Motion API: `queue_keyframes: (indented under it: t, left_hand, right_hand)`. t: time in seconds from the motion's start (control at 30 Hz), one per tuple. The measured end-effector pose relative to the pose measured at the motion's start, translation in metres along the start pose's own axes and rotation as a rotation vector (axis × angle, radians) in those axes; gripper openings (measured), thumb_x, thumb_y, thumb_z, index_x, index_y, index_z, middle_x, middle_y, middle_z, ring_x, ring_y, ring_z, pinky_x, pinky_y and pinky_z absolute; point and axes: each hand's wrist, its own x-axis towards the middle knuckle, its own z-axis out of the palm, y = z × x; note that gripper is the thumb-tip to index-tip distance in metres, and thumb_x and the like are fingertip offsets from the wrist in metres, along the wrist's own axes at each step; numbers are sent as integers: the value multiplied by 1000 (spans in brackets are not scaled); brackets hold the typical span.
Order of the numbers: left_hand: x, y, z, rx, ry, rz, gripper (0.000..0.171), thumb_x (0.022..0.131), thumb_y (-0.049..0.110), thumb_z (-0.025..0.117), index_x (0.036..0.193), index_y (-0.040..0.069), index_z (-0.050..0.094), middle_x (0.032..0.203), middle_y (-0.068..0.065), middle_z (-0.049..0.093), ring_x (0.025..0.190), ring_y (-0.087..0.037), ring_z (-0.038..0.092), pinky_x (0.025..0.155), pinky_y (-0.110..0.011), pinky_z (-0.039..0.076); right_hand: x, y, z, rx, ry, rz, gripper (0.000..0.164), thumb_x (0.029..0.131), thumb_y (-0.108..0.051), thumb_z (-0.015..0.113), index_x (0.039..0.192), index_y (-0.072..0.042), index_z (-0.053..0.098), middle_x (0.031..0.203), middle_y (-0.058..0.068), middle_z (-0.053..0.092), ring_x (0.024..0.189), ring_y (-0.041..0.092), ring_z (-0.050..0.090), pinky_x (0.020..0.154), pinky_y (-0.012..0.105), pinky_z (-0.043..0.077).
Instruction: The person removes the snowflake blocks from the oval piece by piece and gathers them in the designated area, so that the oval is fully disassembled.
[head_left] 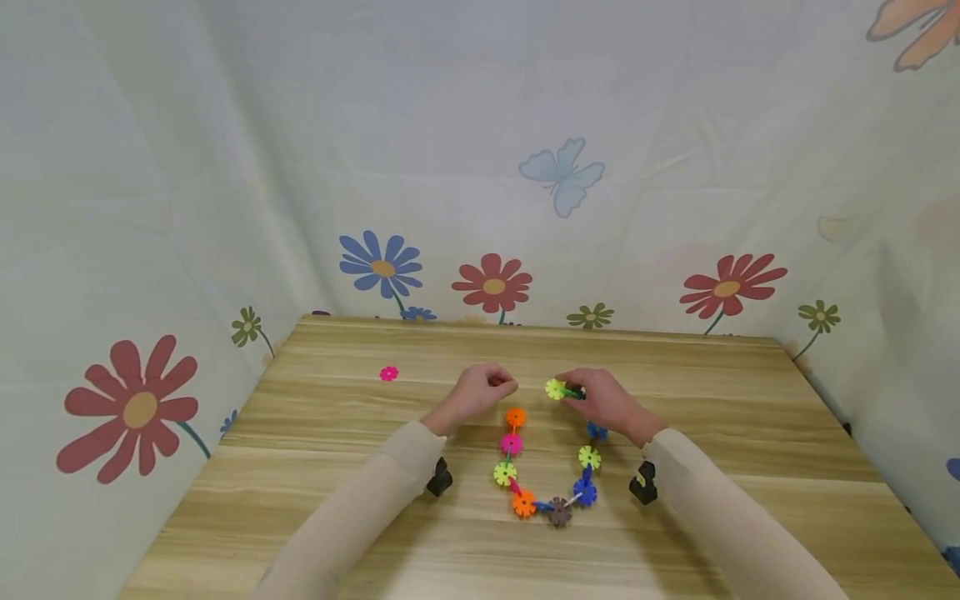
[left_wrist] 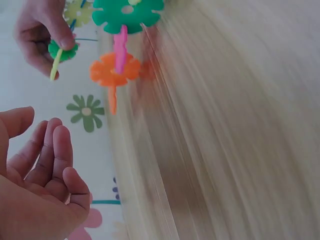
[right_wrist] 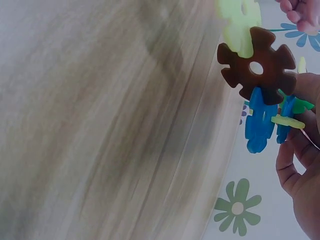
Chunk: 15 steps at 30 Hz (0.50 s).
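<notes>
Building up multicoloured chain of notched plastic discs (head_left: 559, 512) looks like step in hand; chain lies in U on wood-grained counter (head_left: 285, 467). Right grip (head_left: 603, 396) pinching green notched plastic disc (left_wrist: 69, 52), yellow-green flower-shaped plastic disc (head_left: 555, 389) jutting leftward. Left grip (head_left: 480, 389) relaxed, fingers loosely bent, holding nothing, near orange flower-shaped end disc (head_left: 515, 417). Bright pink flower-shaped disc (head_left: 388, 373) loose, well apart. I judge next move calls for left grip steadying orange end disc, slots lined up.
</notes>
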Motion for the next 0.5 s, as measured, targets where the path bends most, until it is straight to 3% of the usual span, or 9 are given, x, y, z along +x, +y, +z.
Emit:
queue_keyframes:
  t: [0.3, 0.5]
  left_hand:
    - [6, 17, 21, -74, -57, -38, 24, 94, 27, 60, 100, 5, 69, 92, -10, 67, 77, -21, 59, 66, -26, 49]
    - [6, 22, 27, -105, -66, -13, 21, 95, 22, 58, 98, 3, 68, 87, -4, 65, 86, -31, 62, 68, -27, 50]
  right_hand:
    - [1, -6, 1, 9, -4, 21, 34, 84, -11, 72, 116, -3, 64, 97, 6, 67, 86, 19, 63, 77, 40, 51]
    - [2, -7, 3, -10, -20, 2, 35, 84, -13, 72, 116, -4, 63, 97, 5, 67, 87, 18, 63, 78, 39, 51]
